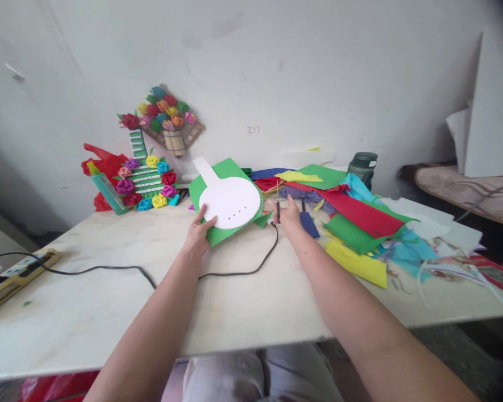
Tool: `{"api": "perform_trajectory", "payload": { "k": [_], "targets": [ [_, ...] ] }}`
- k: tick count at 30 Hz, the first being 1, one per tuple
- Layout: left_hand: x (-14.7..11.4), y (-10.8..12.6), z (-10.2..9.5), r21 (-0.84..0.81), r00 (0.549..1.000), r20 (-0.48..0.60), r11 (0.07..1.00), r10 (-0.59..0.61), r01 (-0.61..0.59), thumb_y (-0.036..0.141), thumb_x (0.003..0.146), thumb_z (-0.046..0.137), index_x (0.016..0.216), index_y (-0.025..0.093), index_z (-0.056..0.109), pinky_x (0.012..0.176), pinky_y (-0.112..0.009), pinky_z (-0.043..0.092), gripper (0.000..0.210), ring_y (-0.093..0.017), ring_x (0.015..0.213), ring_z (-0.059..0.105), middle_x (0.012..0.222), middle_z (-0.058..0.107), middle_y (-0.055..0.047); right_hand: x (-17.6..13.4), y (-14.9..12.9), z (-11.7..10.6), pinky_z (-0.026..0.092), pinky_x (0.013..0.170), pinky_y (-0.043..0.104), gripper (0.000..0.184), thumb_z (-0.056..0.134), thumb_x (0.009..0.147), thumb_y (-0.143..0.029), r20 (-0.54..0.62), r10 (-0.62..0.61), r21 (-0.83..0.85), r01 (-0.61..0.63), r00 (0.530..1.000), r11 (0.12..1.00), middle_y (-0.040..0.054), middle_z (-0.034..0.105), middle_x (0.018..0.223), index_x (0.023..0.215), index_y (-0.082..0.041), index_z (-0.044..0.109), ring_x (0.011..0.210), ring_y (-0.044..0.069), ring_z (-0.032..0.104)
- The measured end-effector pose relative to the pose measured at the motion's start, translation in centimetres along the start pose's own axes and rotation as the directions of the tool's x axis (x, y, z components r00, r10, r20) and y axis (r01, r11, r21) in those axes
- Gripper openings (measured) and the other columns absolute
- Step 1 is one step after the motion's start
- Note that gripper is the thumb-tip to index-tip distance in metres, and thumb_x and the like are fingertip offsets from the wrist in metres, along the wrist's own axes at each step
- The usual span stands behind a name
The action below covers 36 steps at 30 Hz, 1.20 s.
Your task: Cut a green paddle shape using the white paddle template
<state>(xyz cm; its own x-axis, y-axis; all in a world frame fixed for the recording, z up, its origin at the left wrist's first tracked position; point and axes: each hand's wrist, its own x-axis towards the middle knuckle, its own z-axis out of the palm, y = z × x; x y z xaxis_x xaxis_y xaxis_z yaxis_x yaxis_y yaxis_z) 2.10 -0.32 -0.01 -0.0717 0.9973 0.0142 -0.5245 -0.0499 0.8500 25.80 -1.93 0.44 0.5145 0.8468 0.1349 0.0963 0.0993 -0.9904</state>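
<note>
1. A flat white cutout, card or foam, with a round body and a narrow neck, lies on a larger bright green sheet near the middle of the pale tabletop. The white shape looks finished: its outline is clean, and four dark dots run near its lower edge – holes or marks, I cannot tell which.

2. The left hand holds the white cutout and green sheet at their lower left edge, thumb and forefinger resting on top.

3. The right hand closes around a slim tool with a dark reddish handle and thin metal shaft; its exact kind is unclear.

4. The green sheet seems only partly worked. Wide corners stand beyond the white outline at top and bottom, while on the right the margin is narrow. A pointed green piece sits there – attached or loose, I cannot tell.

5. No decoration shows on the white cutout. Behind it, a green-and-white striped, long-necked craft piece ringed with colourful paper flowers looks complete by comparison.
</note>
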Motion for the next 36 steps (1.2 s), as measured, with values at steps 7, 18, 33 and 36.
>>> {"api": "perform_trajectory", "payload": {
  "k": [7, 18, 33, 36],
  "targets": [
    [-0.1, 0.5, -0.1, -0.020, 0.998, -0.047, 0.999, 0.042, -0.043, -0.003, 0.061, 0.067, 0.119, 0.028, 0.055, 0.093, -0.032, 0.043, 0.067, -0.019, 0.107, 0.055, 0.124, 0.055, -0.004, -0.1, -0.3, -0.6, 0.043, 0.049, 0.024, 0.039, 0.061, 0.068, -0.045, 0.012, -0.067, -0.314, 0.067, 0.998, 0.947, 0.0011, 0.061, 0.060, 0.096, -0.018, 0.064, 0.048, 0.013, 0.057],
    [0.2, 0.5, -0.5, -0.049, 0.995, -0.041, 0.995, 0.090, -0.092, -0.002, 0.063, 0.065, 0.124, 0.028, 0.049, 0.092, -0.030, 0.044, 0.070, -0.018, 0.108, 0.055, 0.125, 0.054, -0.004, -1.2, -1.4, -0.7, 0.039, 0.065, 0.029, 0.032, 0.049, 0.079, -0.035, 0.033, -0.254, -0.853, 0.160, 0.967, 0.497, 0.0065, 0.066, 0.082, 0.109, -0.027, 0.056, 0.077, 0.022, 0.061],
    [-0.2, 0.7, -0.3, -0.050, 0.996, -0.044, 0.995, 0.084, -0.086, -0.002, 0.061, 0.067, 0.118, 0.027, 0.056, 0.094, -0.032, 0.043, 0.065, -0.019, 0.107, 0.056, 0.122, 0.056, -0.003, 0.2, -1.3, -1.5, 0.041, 0.068, 0.029, 0.034, 0.053, 0.077, -0.034, -0.144, -0.219, -0.703, 0.056, 0.965, 0.709, 0.0058, 0.066, 0.093, 0.109, -0.025, 0.055, 0.088, 0.022, 0.059],
    [-0.2, 0.7, -0.4, -0.057, 0.995, -0.043, 0.994, 0.089, -0.091, -0.002, 0.061, 0.067, 0.118, 0.027, 0.056, 0.094, -0.032, 0.043, 0.065, -0.019, 0.107, 0.056, 0.123, 0.055, -0.003, 0.6, -1.3, -2.5, 0.041, 0.068, 0.030, 0.034, 0.049, 0.079, -0.033, -0.316, -0.239, -0.675, -0.041, 0.918, 0.736, 0.0065, 0.065, 0.091, 0.111, -0.024, 0.054, 0.086, 0.023, 0.059]
  ]
}}
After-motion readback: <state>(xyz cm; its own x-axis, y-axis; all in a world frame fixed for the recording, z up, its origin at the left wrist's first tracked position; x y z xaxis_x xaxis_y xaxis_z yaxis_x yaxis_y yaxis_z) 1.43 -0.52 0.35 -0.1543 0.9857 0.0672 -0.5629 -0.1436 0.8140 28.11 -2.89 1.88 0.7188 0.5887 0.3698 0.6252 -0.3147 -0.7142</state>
